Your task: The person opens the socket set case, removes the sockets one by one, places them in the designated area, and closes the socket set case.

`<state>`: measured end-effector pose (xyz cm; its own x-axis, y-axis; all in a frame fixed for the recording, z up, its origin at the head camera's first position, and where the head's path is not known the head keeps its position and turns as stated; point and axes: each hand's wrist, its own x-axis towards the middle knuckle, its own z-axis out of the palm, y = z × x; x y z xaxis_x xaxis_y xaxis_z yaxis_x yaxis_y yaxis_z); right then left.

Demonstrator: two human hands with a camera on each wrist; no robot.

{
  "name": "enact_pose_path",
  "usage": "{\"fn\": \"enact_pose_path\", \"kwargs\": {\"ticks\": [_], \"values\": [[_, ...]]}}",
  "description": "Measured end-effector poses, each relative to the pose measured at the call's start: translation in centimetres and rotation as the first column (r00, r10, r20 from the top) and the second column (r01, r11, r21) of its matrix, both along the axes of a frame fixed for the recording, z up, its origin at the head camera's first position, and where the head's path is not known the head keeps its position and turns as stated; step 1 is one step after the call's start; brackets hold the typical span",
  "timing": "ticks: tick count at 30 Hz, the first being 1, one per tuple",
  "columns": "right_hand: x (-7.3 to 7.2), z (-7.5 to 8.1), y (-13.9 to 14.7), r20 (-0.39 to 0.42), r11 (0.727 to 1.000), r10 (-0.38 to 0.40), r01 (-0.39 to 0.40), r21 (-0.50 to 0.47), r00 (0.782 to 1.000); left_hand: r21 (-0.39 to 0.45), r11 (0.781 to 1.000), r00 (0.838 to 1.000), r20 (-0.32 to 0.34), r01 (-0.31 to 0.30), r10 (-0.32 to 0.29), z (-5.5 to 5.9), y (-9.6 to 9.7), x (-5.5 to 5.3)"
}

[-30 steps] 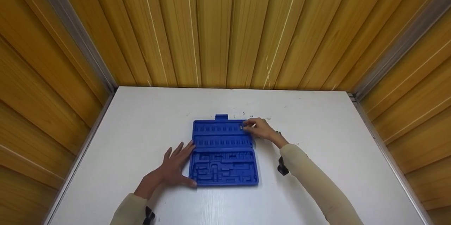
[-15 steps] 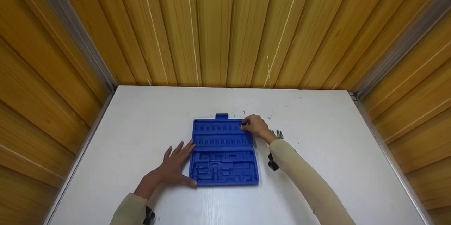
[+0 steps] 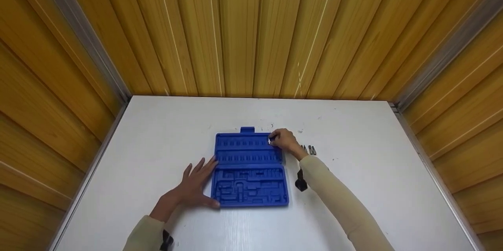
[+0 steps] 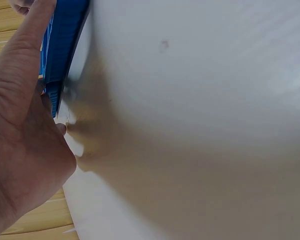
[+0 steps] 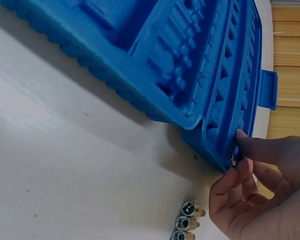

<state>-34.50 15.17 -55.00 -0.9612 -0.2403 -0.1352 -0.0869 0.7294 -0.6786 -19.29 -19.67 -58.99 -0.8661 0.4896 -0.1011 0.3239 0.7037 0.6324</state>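
Note:
A blue moulded tool case [image 3: 251, 205] lies open on the white table, its lid half with the latch tab pointing away. My left hand [image 3: 192, 190] spreads its fingers along the case's left side, fingertips and thumb right at the edge. At the lid's far right corner, my right hand [image 3: 286, 141] pinches a small shiny metal socket [image 5: 233, 160] between thumb and fingers, over the end slot of the far row. The fingers hide most of this socket. Several similar sockets [image 5: 188, 208] lie on the table to the right of the case, partly behind the right wrist.
The white table [image 3: 373, 188] runs back to a yellow wood-look panel wall [image 3: 235, 35]. More panels stand at both sides. The lid's latch tab [image 3: 247, 129] sticks out at the back. Small dark marks dot the tabletop behind the case.
My right hand has turned slightly at the lid corner, and its forearm has shifted left, uncovering more of the sockets on the table. The left hand and the case stay in place.

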Motion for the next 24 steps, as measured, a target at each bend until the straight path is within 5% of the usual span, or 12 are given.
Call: {"fn": "enact_pose_path", "kwargs": {"ticks": [14,24], "values": [[1.4,0.6,-1.6,0.027,0.982,-0.158,0.154,0.110,0.987,0.009,1.000,1.000,0.007,-0.008,0.008,0.2,0.3,0.4],[1.3,0.9,-1.9,0.009,0.992,-0.074,0.072,0.099,0.997,0.003,1.000,1.000,0.000,-0.009,0.009,0.6,0.2,0.3]]}}
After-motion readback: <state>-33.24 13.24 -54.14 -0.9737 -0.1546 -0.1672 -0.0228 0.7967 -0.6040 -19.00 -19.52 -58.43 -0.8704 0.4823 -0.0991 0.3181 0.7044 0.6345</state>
